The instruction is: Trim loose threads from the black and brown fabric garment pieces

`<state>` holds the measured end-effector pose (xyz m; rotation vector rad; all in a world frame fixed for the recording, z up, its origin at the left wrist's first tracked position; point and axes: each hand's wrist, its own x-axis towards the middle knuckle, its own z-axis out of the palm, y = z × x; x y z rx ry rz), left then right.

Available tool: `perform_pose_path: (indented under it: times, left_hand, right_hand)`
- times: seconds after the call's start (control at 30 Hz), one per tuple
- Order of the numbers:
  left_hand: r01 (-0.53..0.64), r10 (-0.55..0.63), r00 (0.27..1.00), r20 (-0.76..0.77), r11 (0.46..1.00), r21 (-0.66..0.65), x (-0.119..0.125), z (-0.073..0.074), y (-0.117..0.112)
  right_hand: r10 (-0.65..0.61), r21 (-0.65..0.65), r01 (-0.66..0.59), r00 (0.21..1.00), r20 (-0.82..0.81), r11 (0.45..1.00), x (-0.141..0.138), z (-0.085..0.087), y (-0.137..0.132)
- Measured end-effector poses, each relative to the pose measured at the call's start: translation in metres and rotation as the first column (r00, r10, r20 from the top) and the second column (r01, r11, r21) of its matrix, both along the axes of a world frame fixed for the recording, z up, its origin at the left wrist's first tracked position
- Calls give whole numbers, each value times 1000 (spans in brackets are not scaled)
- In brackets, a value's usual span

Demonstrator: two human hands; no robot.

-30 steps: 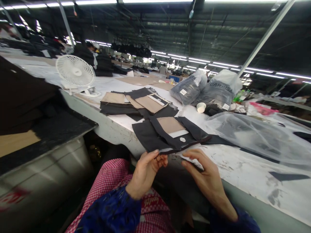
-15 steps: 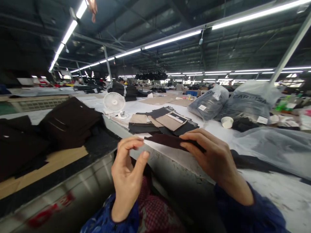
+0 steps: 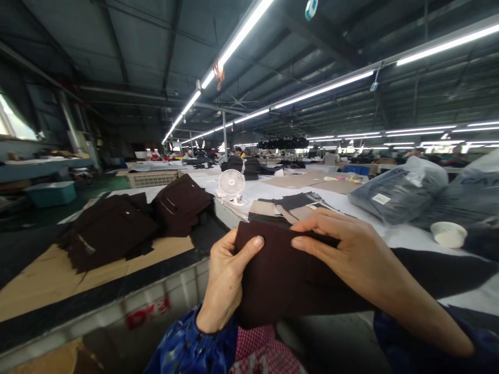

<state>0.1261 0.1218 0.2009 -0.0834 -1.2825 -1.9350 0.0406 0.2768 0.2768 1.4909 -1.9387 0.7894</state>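
Note:
A dark brown ribbed fabric piece is held up in front of me by both hands. My left hand grips its left edge, thumb laid across the front near the top. My right hand clasps the top right part, fingers curled over the upper edge and pointing left. The cloth hangs down towards my lap, above a red checked garment. Behind the cloth on the white table lie stacked black and tan cut pieces.
Piles of dark brown cut fabric rest on cardboard on a lower surface to my left. A small white fan stands on the table's far left. Grey plastic-wrapped bundles and a white cup sit on the right. People work far back.
The view has lifted and swung left. The fabric piece, flat and pinched by the right hand before, now hangs broadside, and my left hand has closed on its left edge.

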Motion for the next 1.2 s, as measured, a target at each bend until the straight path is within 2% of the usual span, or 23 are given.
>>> perform_pose_path:
  times: [0.1,0.23,0.33,0.5,0.6,0.73,0.8,1.0,1.1,1.2]
  left_hand:
    - [-26,26,1000,-8,999,37,4,-7,-1]
    - [-122,123,992,-31,992,33,11,-10,-4]
    - [-198,198,980,-36,980,8,18,-13,-5]
    - [-298,296,954,-40,954,-33,26,-19,-2]
    - [-313,312,950,-24,947,-67,29,-22,-1]
    - [-337,334,941,-50,939,-73,31,-24,-3]
    - [-356,351,933,-79,933,-53,31,-24,-5]
    - [-408,403,910,-100,912,-40,35,-20,-3]
    - [-469,463,883,-76,877,-106,38,-20,2]
    - [-580,575,814,-80,797,-170,41,-19,4]
  right_hand:
    - [31,45,-34,997,66,998,-2,0,-8]
    - [79,30,-76,991,-107,997,4,1,-21]
    - [151,-14,-159,958,-242,987,14,-2,-33]
    - [228,-113,-272,927,-299,956,28,-7,-48]
    - [283,-75,-310,926,-252,948,30,-4,-50]
    - [363,31,-363,931,-30,931,27,1,-52]
    - [371,29,-371,929,2,928,26,0,-54]
    - [349,-139,-390,903,-252,910,36,-9,-60]
    - [351,-143,-400,894,-279,905,41,-10,-60]
    - [356,-135,-400,896,-263,907,43,-9,-61]
